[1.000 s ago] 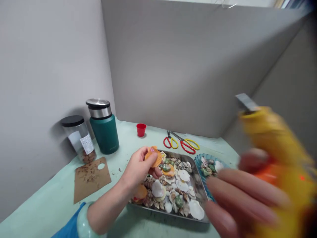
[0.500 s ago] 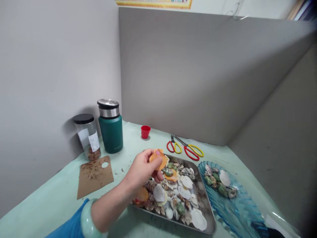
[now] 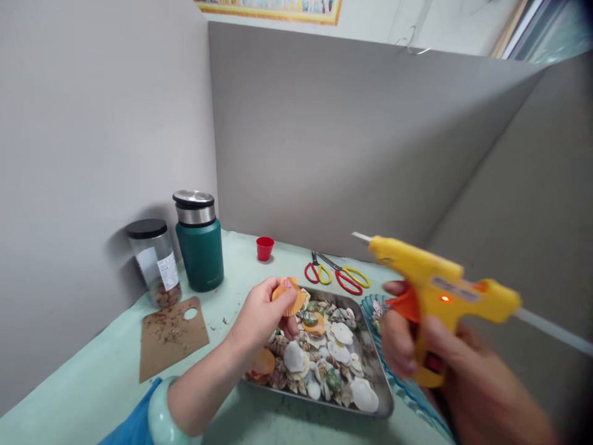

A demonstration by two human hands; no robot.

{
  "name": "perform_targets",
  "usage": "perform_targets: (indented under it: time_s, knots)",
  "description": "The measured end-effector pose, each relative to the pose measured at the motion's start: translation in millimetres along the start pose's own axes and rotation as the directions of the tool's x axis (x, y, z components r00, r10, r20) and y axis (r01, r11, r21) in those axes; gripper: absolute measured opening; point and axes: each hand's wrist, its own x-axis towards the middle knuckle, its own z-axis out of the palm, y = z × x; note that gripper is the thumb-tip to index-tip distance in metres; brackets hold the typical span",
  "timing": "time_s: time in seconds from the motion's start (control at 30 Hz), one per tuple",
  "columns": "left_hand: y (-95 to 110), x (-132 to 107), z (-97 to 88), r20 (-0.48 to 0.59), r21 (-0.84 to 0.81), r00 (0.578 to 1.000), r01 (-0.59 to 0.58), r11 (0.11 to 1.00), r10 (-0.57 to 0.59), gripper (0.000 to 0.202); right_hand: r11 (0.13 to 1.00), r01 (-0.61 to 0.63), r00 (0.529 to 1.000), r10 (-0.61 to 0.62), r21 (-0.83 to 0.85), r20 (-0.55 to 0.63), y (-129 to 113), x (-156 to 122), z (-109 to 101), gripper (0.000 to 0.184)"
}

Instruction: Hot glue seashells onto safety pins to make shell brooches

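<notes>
My left hand (image 3: 259,318) is closed on an orange scallop shell (image 3: 288,297), holding it up over the near left part of a metal tray (image 3: 382,405) filled with several mixed shells. My right hand (image 3: 445,364) is wrapped around the grip of a yellow hot-glue gun (image 3: 435,281). A finger lies at the gun's orange trigger, its light glows, and its nozzle points left toward the shell, a clear gap away. A glue stick pokes out of the gun's back end.
A blue glass dish (image 3: 376,304) with shells lies right of the tray, partly behind my right hand. Red-and-yellow scissors (image 3: 340,275), a small red cup (image 3: 264,248), a green flask (image 3: 198,242), a jar (image 3: 152,262) and a brown card (image 3: 171,335) sit on the pale green table against grey partitions.
My right hand had dropped out of view half a second ago; now it is back at the right, holding the glue gun level. The left hand has kept the shell nearly still.
</notes>
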Motion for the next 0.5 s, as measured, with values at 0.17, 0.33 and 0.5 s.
perform_targets:
  time_s: [0.17,0.33,0.5]
  knots:
    - [0,1,-1.9,-0.005,0.060,0.999,-0.036,0.998,0.037,0.021,0.977,-0.020,0.998,0.007,-0.212,-0.060,-85,52,88,0.031]
    - [-2,4,-5.1,-0.093,0.140,0.994,-0.052,0.989,0.066,0.020,0.921,0.036,0.997,-0.007,-0.387,0.076,-79,47,93,0.026]
    - [-5,6,-7.8,-0.133,0.252,0.985,-0.070,0.965,0.106,0.021,0.904,0.029,0.997,0.007,-0.427,0.083,-80,51,95,0.026]
